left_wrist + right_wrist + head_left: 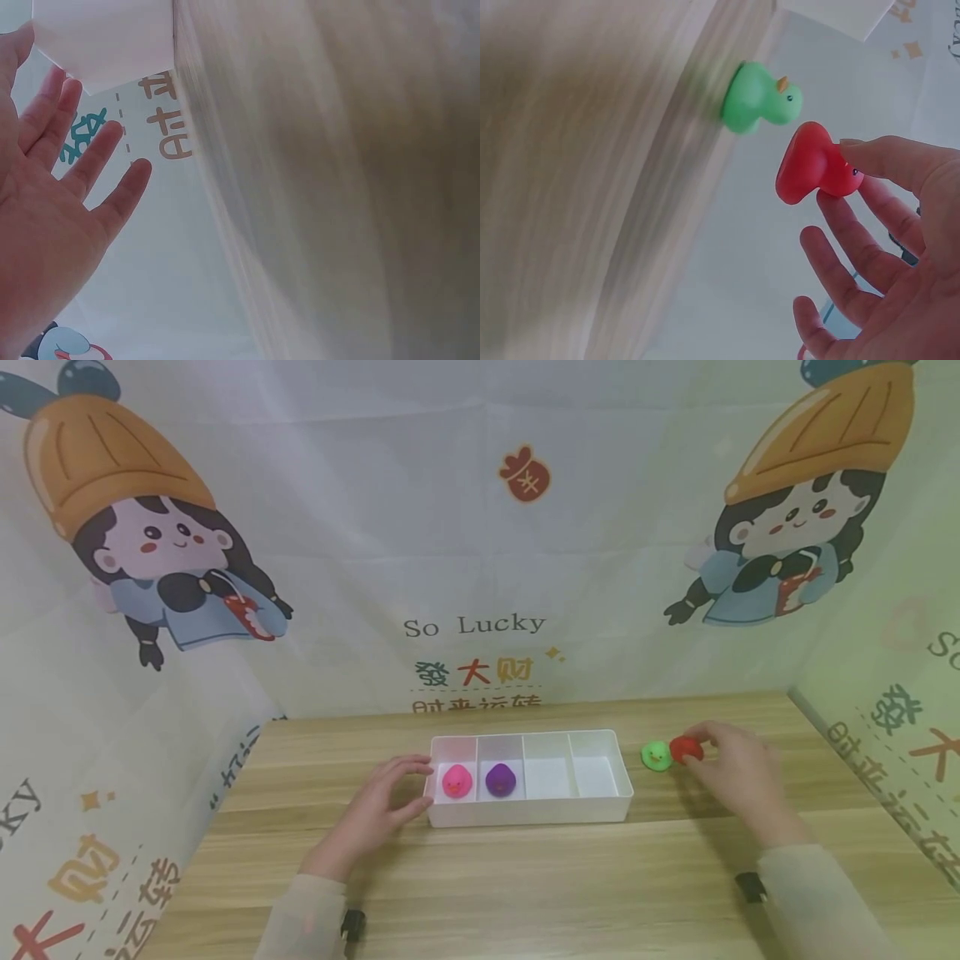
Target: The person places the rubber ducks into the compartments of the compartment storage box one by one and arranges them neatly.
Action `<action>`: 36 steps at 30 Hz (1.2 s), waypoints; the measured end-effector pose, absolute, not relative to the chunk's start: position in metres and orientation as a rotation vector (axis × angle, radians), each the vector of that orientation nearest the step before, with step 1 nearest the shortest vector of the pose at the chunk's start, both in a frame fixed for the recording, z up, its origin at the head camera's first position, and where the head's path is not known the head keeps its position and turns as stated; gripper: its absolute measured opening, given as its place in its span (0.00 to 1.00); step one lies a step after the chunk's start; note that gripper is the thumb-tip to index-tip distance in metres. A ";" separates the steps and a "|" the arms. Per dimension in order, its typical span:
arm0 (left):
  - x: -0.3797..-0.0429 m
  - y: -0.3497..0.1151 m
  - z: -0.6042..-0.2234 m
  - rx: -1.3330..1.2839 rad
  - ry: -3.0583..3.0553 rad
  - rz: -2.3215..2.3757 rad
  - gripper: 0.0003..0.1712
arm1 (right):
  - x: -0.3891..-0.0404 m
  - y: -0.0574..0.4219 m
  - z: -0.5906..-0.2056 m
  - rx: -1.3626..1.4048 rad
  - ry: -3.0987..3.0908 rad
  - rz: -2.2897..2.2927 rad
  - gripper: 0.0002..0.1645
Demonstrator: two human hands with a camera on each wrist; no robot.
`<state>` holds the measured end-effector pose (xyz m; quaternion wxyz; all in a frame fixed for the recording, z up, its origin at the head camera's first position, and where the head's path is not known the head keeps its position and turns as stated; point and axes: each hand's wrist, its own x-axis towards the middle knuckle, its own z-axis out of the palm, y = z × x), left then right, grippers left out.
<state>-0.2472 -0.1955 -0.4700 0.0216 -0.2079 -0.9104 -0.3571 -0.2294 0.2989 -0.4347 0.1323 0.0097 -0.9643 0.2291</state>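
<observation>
Presently, red duck (684,750): lower right of the head frame, pinched by the right hand (733,770); the right wrist view shows its base lifted off the desk (525,893).
Right hand: thumb and nearest fingers closed on the duck, the outer two fingers loose and apart; arm enters from the lower right of the frame.
Green duck (656,755): standing on the desk, just left of the red one, so between it and the tray (528,812).
Tray: lower middle of the frame, four compartments in a row, long axis running left to right.
Key relation: red duck lies beyond the tray's right end, nearly in line with its long axis, a touch high of it in the frame. The right hand is by far the nearer; the whole tray length separates the left hand (375,806) from the duck.
Left hand: at the tray's left end, fingers extended and slightly parted, gripping nothing.
Left fingertips: touching the tray wall or just beside it, cannot tell; the left wrist view catches little of the tray.
Pink duck (457,782): leftmost compartment.
Purple duck (501,781): second compartment from the left.
</observation>
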 end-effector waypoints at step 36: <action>-0.247 -0.196 -0.471 -0.631 -2.827 -1.109 0.25 | -0.226 0.243 -0.412 0.164 -2.764 0.662 0.19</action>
